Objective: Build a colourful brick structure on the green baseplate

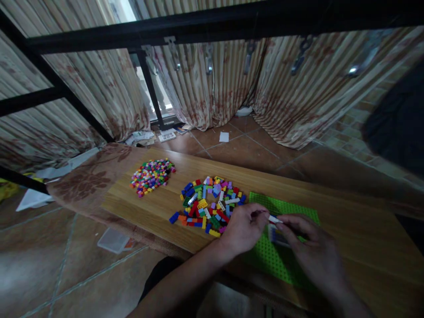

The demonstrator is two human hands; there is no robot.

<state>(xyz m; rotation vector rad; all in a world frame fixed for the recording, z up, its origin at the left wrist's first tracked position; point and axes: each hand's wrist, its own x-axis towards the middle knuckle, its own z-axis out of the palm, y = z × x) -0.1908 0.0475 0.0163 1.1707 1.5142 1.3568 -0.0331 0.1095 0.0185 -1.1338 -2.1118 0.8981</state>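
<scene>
A green studded baseplate (291,207) lies on a wooden board (155,207). My left hand (243,229) and my right hand (308,245) meet above the plate, both with fingers pinched round a small white brick (274,219). A few bricks (276,236) stand joined on the plate just under my fingers, partly hidden by my right hand. Left of my left hand lies a pile of mixed coloured bricks (210,203). Farther left is a pile of tiny coloured pieces (152,175).
The board rests on a patterned cloth surface (86,181) under a black metal frame (185,28). Curtains (215,84) hang behind. A tiled floor (59,274) holds papers (165,134) and a clear plastic lid (112,240). A dark blurred shape (400,123) stands at right.
</scene>
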